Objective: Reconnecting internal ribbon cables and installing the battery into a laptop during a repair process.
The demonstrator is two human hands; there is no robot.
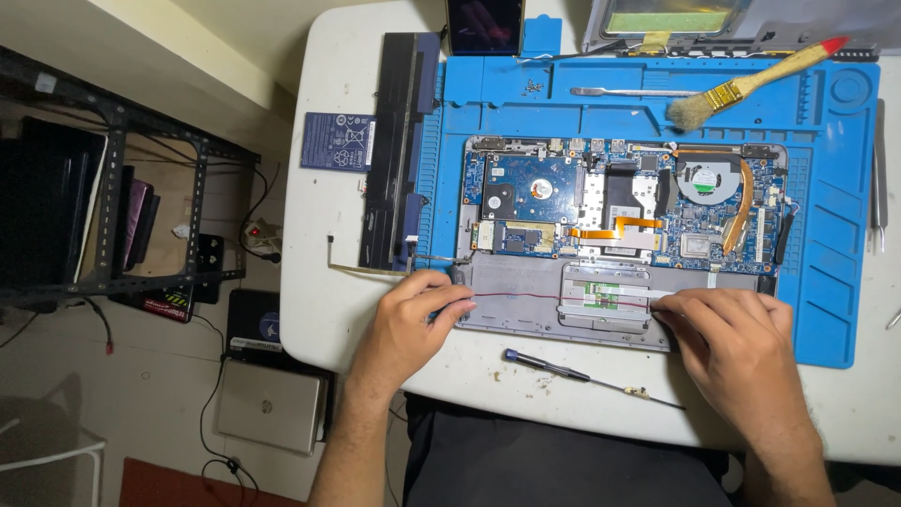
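An opened laptop base (619,216) lies on a blue repair mat (826,235), its blue circuit board, round fan and copper heat pipe exposed. My left hand (413,324) rests at the base's front left corner, fingers curled on the edge near a thin red wire (526,297) that runs across the grey palm-rest area. My right hand (737,347) lies at the front right, fingertips touching the strip beside the touchpad board (605,296). Whether either hand pinches the wire I cannot tell. A blue-handled screwdriver (572,373) lies on the table between my hands.
A long black battery (399,150) lies left of the mat, beside a blue label card (338,141). A paintbrush (751,84) and a metal spudger (619,91) lie on the mat's far part. Tweezers (879,169) sit at the right. A metal rack (113,197) and closed laptops (267,404) are left, on the floor.
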